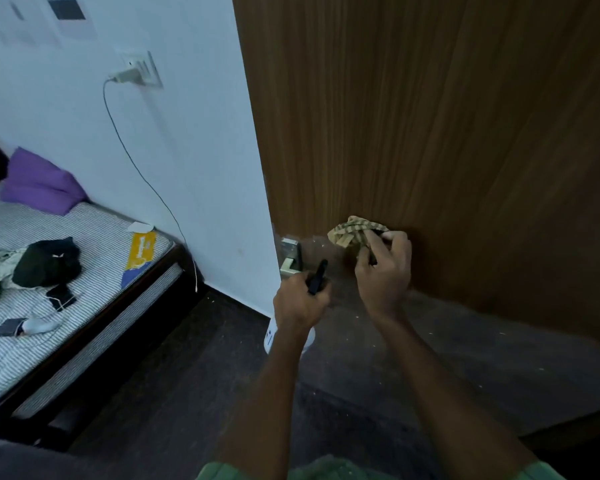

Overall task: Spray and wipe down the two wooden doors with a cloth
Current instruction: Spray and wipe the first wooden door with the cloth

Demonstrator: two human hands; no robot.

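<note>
Door: the wooden door (430,116) fills the right and far part of the scene, standing upright just beyond both your hands; its brown grain runs vertically and its face looks smooth.
Right grip: your right hand (383,271) has its fingers curled round a bunched cloth (355,230), tan with darker stripes, soft and crumpled; the cloth sits at or just short of the door face, and contact cannot be told.
Left grip: your left hand (300,299) is closed round the dark trigger head of a spray bottle (274,336); the white body hangs below your wrist, its long axis roughly vertical, nozzle pointing up and away toward the door.
Key relation: the cloth hand is nearer the door panel; the bottle hand is lower and to its left, near the metal handle (290,256) at the door's left edge.
Surroundings: a white wall (187,168) lies left of the door, with a bed (66,271) at far left, over a dark floor (187,375).
Second door: not in view.
</note>
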